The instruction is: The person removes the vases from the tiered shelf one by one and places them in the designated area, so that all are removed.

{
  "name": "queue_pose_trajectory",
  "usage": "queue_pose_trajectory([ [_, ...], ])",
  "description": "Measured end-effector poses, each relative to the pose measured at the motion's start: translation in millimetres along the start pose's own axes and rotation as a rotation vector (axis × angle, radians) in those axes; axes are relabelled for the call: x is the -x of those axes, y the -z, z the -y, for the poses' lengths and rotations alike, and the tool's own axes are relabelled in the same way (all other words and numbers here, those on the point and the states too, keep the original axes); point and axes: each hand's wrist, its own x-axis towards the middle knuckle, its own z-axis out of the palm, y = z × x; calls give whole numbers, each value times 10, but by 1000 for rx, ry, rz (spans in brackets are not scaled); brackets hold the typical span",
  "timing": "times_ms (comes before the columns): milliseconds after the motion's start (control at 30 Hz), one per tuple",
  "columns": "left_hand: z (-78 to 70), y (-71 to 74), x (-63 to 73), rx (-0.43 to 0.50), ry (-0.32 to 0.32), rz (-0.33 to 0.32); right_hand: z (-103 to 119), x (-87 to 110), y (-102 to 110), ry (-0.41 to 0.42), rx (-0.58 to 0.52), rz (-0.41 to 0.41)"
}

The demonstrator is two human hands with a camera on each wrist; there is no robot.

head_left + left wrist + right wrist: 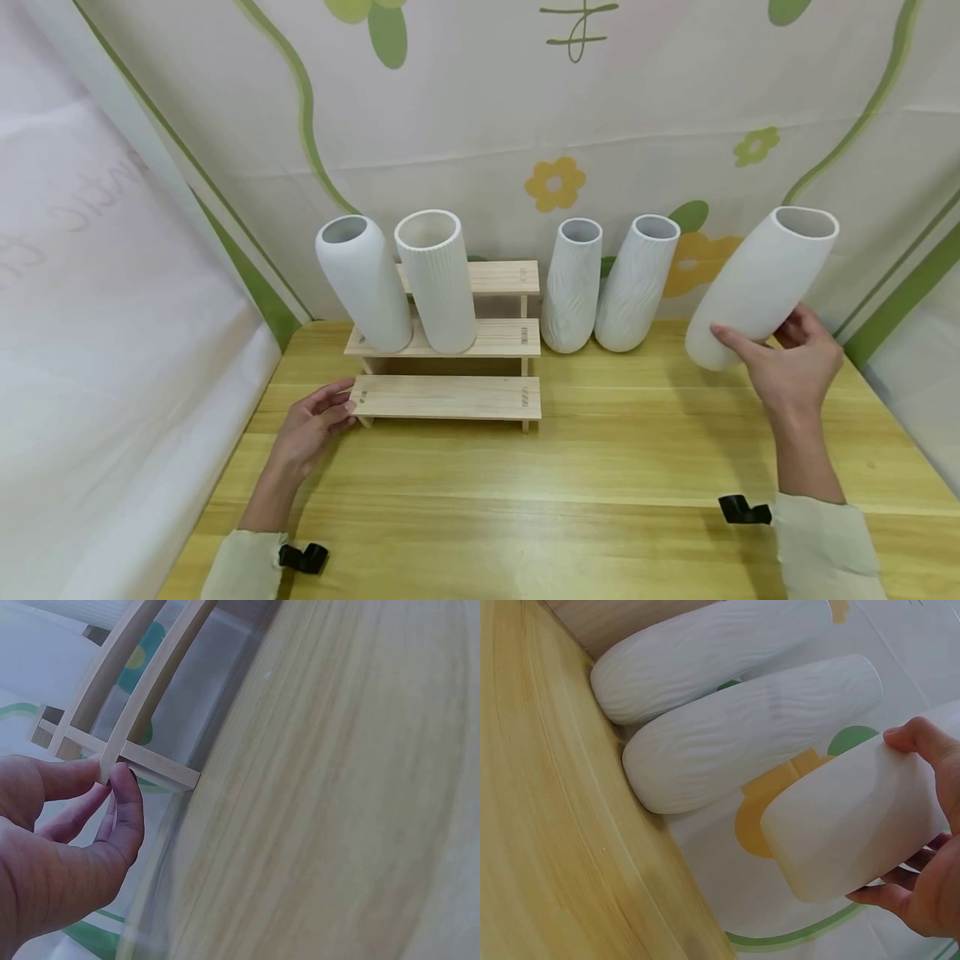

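My right hand (pixel 797 371) grips a smooth white vase (pixel 757 287) low on its body, thumb on one side and fingers on the other. The vase leans to the right, and its base is off the table in the right wrist view. My left hand (pixel 311 429) pinches the left end of the lowest board on a three-step wooden rack (pixel 442 396), as the left wrist view also shows. On the rack's middle step stand a smooth white vase (pixel 367 287) and a ribbed white vase (pixel 438 287), side by side.
Right of the rack, two wavy-textured white vases, one nearer the rack (pixel 572 292) and one beside it (pixel 637 287), stand upright at the back of the wooden table (pixel 487 508). A flower-printed cloth (pixel 465 108) hangs behind, and white cloth (pixel 112 333) hangs at the left.
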Motion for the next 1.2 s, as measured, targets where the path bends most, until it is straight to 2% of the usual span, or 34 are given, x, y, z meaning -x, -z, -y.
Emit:
queue_pose_trajectory([
  [133,1,12,14,-19,-4,2,-2,-14,-7,-8,41,-10],
  [367,-15,-12,7,-17,-14,2,12,-62,9,-72,81,-15],
  [633,-20,-7,12,-11,1,-11,-67,-129,-92,-97,-3,-4],
  [900,-31,-3,1,-18,3,-15,-143,-223,-189,-97,16,18],
  [1067,-29,-10,-4,-12,1,-16,-179,-275,-239,-80,93,26],
  [1200,-24,-9,-4,-8,4,-18,-231,-328,-306,-79,64,15],
])
